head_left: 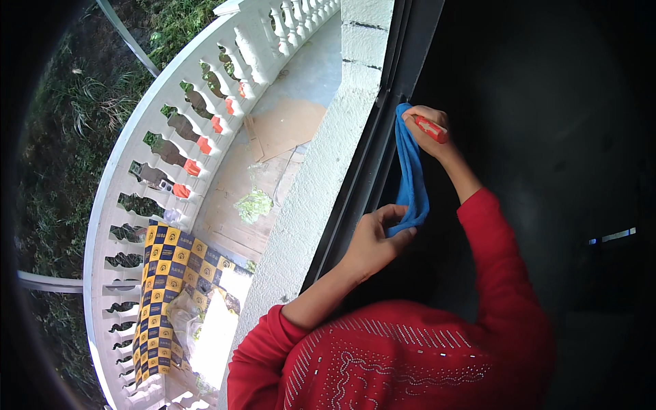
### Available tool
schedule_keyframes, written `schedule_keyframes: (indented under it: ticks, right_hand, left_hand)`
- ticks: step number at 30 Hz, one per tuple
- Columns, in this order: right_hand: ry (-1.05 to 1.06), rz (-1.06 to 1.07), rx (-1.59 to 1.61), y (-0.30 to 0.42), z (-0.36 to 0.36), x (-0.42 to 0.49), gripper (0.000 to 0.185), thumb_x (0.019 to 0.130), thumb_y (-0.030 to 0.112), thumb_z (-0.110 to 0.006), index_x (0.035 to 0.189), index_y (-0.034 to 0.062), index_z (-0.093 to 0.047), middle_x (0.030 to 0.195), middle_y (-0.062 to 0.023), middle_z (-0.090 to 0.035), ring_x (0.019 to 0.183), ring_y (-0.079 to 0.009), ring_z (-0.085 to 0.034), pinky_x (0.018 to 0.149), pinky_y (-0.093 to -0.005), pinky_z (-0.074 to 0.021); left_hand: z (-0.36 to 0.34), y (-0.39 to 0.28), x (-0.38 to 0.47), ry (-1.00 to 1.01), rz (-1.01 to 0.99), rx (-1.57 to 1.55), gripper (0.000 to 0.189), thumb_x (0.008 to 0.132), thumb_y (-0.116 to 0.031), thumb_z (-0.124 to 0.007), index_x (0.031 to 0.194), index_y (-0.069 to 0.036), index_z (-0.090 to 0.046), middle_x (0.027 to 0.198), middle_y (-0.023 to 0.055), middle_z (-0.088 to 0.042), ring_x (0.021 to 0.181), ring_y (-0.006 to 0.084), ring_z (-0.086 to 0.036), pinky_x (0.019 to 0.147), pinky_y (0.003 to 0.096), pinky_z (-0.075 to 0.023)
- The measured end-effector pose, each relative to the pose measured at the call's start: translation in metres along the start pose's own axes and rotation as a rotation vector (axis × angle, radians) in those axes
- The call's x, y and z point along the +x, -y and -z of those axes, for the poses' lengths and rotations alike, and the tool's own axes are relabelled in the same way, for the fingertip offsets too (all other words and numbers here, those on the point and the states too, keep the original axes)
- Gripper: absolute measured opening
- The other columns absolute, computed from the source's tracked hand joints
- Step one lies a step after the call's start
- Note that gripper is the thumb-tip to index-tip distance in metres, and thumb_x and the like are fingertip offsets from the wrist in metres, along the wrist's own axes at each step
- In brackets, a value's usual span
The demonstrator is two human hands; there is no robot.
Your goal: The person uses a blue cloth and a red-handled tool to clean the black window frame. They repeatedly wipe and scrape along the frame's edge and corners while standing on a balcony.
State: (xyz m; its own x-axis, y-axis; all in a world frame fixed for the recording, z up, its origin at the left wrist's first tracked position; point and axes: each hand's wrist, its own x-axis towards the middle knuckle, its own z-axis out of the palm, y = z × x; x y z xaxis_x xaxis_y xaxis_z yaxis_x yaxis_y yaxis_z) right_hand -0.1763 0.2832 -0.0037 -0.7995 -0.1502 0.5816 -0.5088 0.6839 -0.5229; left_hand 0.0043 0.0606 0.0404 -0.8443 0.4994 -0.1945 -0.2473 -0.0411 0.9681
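Observation:
My right hand (429,119) grips a red tool handle (431,129) with a pale patch on it. It also holds the upper end of a blue cloth (411,171) against the dark metal track of a window frame (376,169). The tool's working end is hidden under the cloth and fingers, so its kind cannot be told. Lower down, the fingers and thumb of my left hand (379,238) hold the folded, hanging end of the same cloth. Between the hands the cloth is bunched into a long loop.
Left of the track runs a rough white sill (302,195). Beyond it, a balcony with a curved white balustrade (148,97) holds cardboard (292,125) and a yellow-and-blue checkered sheet (159,292). Deep shadow covers the right side.

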Motion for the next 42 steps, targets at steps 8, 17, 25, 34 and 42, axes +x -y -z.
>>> schedule_keyframes:
  ticks: [8, 17, 25, 34, 42]
  right_hand:
    - [0.239, 0.447, 0.105, 0.093, 0.025, -0.05, 0.015, 0.085, 0.005, -0.062, 0.071, 0.0017, -0.064, 0.063, -0.0099, -0.062, 0.056, -0.0204, -0.063, 0.051, -0.0296, -0.0491]
    - [0.049, -0.305, 0.677, 0.079, 0.044, -0.079, 0.026, 0.097, 0.018, -0.056, 0.089, -0.0014, -0.071, 0.08, -0.0108, -0.07, 0.07, -0.0166, -0.07, 0.061, -0.0271, -0.0578]
    - [0.022, -0.259, 0.375, 0.047, 0.021, -0.033, 0.019, 0.095, 0.018, -0.062, 0.087, 0.0028, -0.072, 0.074, -0.005, -0.068, 0.066, -0.0116, -0.066, 0.061, -0.0266, -0.0543]
    - [0.236, 0.027, -0.208, 0.068, 0.005, -0.004, 0.023, 0.081, 0.018, -0.064, 0.064, 0.0047, -0.06, 0.065, -0.0176, -0.064, 0.06, -0.0338, -0.067, 0.054, -0.0404, -0.0506]
    - [0.731, -0.396, 0.694, 0.135, 0.052, -0.053, 0.023, 0.089, 0.012, -0.063, 0.07, -0.0014, -0.067, 0.062, -0.0076, -0.064, 0.043, -0.011, -0.058, 0.041, -0.0206, -0.0458]
  left_hand:
    - [-0.005, -0.014, -0.037, 0.195, -0.117, 0.136, 0.022, 0.093, -0.01, -0.07, 0.11, 0.004, -0.067, 0.1, 0.0062, -0.069, 0.088, 0.0092, -0.062, 0.079, 0.0247, -0.0502]
    - [-0.022, -0.015, -0.058, 0.284, -0.194, 0.076, 0.023, 0.096, -0.014, -0.069, 0.112, 0.002, -0.067, 0.1, 0.0048, -0.068, 0.092, 0.0103, -0.062, 0.08, 0.026, -0.0506]
    - [-0.022, -0.003, -0.034, 0.057, -0.214, 0.039, 0.025, 0.092, -0.014, -0.073, 0.111, 0.001, -0.066, 0.091, 0.0031, -0.068, 0.08, 0.0081, -0.06, 0.074, 0.0257, -0.0493]
    - [-0.014, -0.012, -0.04, 0.037, -0.164, -0.026, 0.024, 0.088, -0.009, -0.075, 0.107, 0.002, -0.065, 0.095, 0.0031, -0.068, 0.084, 0.0078, -0.061, 0.078, 0.0251, -0.0492]
    - [-0.012, -0.026, -0.072, 0.257, -0.223, -0.122, 0.019, 0.092, -0.008, -0.07, 0.107, 0.003, -0.066, 0.1, 0.0057, -0.069, 0.092, 0.0102, -0.063, 0.083, 0.0263, -0.0494]
